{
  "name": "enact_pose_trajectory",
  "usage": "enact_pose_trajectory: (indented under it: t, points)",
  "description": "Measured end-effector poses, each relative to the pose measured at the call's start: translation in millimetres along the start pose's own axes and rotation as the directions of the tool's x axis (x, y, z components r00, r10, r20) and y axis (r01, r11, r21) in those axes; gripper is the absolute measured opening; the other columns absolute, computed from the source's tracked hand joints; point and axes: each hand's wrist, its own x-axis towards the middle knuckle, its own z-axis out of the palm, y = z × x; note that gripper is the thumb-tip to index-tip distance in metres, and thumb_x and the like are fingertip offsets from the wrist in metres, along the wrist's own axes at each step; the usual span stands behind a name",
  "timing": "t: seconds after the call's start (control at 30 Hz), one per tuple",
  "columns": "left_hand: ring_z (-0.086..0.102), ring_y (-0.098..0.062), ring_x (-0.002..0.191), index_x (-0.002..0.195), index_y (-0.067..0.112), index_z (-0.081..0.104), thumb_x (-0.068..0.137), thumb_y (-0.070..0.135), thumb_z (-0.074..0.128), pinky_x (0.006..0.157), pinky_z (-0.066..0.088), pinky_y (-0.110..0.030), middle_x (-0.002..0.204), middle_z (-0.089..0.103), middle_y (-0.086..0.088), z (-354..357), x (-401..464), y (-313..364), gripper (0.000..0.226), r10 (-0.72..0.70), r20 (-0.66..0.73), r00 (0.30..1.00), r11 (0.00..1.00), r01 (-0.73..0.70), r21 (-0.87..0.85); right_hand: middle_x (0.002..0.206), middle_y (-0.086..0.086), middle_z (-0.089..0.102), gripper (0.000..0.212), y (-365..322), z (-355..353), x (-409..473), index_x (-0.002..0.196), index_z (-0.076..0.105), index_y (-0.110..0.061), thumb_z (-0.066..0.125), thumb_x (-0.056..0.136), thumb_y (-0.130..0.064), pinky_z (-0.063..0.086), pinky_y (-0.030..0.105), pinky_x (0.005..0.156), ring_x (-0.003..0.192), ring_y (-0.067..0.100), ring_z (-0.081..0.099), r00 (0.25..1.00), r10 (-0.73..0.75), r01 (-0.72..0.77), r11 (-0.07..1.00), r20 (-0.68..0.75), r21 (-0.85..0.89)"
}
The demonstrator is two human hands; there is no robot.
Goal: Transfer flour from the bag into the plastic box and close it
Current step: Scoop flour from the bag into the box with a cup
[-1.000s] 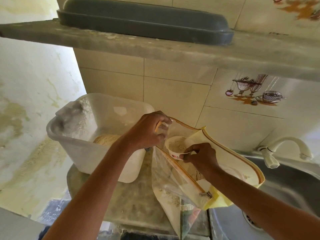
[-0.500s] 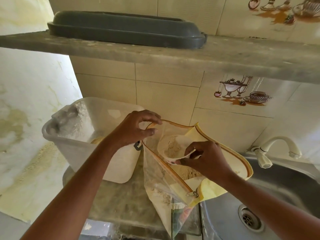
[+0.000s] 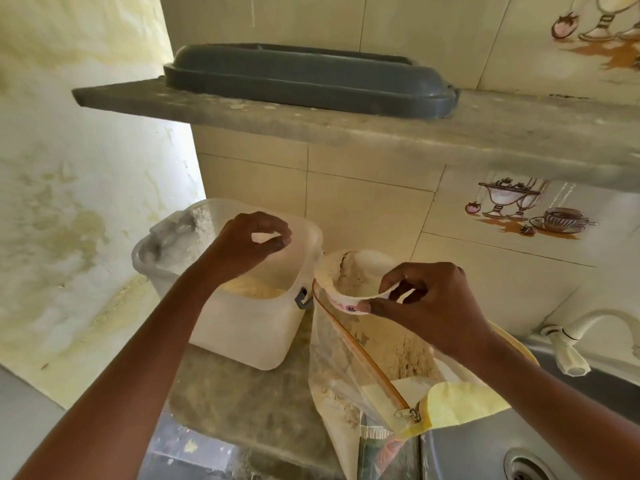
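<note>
The translucent white plastic box (image 3: pixel 249 334) stands open on the counter, with yellowish flour (image 3: pixel 256 289) inside. To its right, the clear zip bag (image 3: pixel 346 368) with yellow trim sags open and holds flour. My right hand (image 3: pixel 436 306) pinches the rim of a small white cup (image 3: pixel 346 299) heaped with flour, just above the bag's mouth and beside the box's right wall. My left hand (image 3: pixel 249 244) hovers over the box, thumb and forefinger pinched together with nothing visible in them. The box's grey lid (image 3: pixel 304 81) lies on the shelf above.
A concrete shelf (image 3: pixel 381 133) juts out overhead. At the right, a steel sink (image 3: pixel 467 452) with a white tap (image 3: pixel 568 344) borders the bag. The dusty stone counter (image 3: pixel 242 393) ends close in front. A stained wall stands to the left.
My left hand has let go of the bag's edge and moved up and left over the box. My right hand has lifted the filled cup out of the bag toward the box.
</note>
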Motion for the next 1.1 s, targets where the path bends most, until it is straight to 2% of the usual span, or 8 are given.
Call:
enact_pose_trajectory:
  t: [0.13,0.27,0.33,0.43,0.57,0.63,0.87,1.1]
  points:
    - [0.068,0.002,0.101,0.098,0.031,0.078,0.090,0.034,0.078,0.095,0.055,-0.032,0.107,0.074,0.019,-34,-7,-26,0.009,-0.094,-0.094,0.991,0.988,0.105,0.117,0.067,-0.016,0.072,0.044,-18,20,24,0.081,0.077,-0.023,0.085,0.058,-0.060,0.060,0.030,0.059,0.058,0.003,0.069,0.995,-0.092,0.091,0.996,0.026,0.019]
    - [0.067,0.001,0.097,0.095,0.039,0.076,0.090,0.045,0.075,0.083,0.052,-0.020,0.102,0.071,0.020,-60,-7,-48,0.008,-0.208,-0.149,0.967,0.933,0.241,0.267,0.070,-0.013,0.073,0.047,-30,56,61,0.082,0.077,-0.021,0.084,0.061,-0.062,0.060,0.032,0.061,0.062,0.002,0.070,0.985,-0.157,0.155,0.988,0.068,0.025]
    - [0.067,-0.002,0.099,0.090,0.047,0.071,0.086,0.052,0.074,0.090,0.056,-0.034,0.103,0.068,0.021,-70,-8,-61,0.007,-0.245,-0.158,0.957,0.903,0.285,0.323,0.071,-0.013,0.073,0.041,-33,79,83,0.084,0.077,-0.021,0.088,0.064,-0.055,0.059,0.024,0.062,0.064,0.000,0.070,0.980,-0.174,0.173,0.985,0.100,0.019]
    - [0.067,-0.010,0.099,0.091,0.044,0.066,0.087,0.041,0.078,0.098,0.054,-0.041,0.108,0.067,0.015,-74,-12,-74,0.013,-0.305,-0.155,0.940,0.904,0.337,0.264,0.070,-0.011,0.073,0.041,-31,113,116,0.082,0.077,-0.017,0.088,0.067,-0.053,0.057,0.020,0.063,0.063,0.002,0.070,0.950,-0.261,0.273,0.961,0.171,-0.052]
    - [0.068,-0.018,0.097,0.101,0.022,0.072,0.088,0.027,0.079,0.090,0.056,-0.041,0.103,0.067,0.007,-64,-13,-79,0.016,-0.261,-0.267,0.928,0.920,0.323,0.221,0.073,-0.009,0.068,0.039,-21,145,148,0.083,0.077,-0.016,0.085,0.073,-0.053,0.047,0.023,0.061,0.067,0.008,0.065,0.901,-0.133,0.245,0.941,0.412,-0.232]
    - [0.067,-0.013,0.096,0.102,0.024,0.073,0.088,0.031,0.078,0.086,0.056,-0.037,0.103,0.068,0.010,-62,-12,-81,0.016,-0.249,-0.286,0.925,0.902,0.329,0.280,0.081,-0.004,0.069,0.040,-16,154,150,0.089,0.077,-0.017,0.080,0.076,-0.055,0.044,0.022,0.065,0.075,0.014,0.064,0.871,-0.109,0.283,0.908,0.480,-0.308]
    - [0.068,-0.010,0.095,0.099,0.024,0.074,0.088,0.036,0.074,0.088,0.054,-0.033,0.102,0.072,0.010,-65,-8,-85,0.016,-0.303,-0.315,0.899,0.883,0.389,0.260,0.087,-0.010,0.066,0.050,2,156,160,0.092,0.075,-0.031,0.070,0.066,-0.074,0.054,0.032,0.073,0.082,0.014,0.064,0.844,-0.054,0.288,0.885,0.534,-0.366]
    - [0.068,-0.010,0.093,0.098,0.027,0.073,0.087,0.043,0.072,0.085,0.059,-0.038,0.098,0.069,0.014,-65,-8,-87,0.019,-0.350,-0.306,0.885,0.863,0.432,0.261,0.074,-0.022,0.056,0.034,5,157,167,0.087,0.073,-0.033,0.077,0.073,-0.065,0.041,0.025,0.069,0.075,0.008,0.060,0.870,-0.080,0.284,0.888,0.487,-0.362]
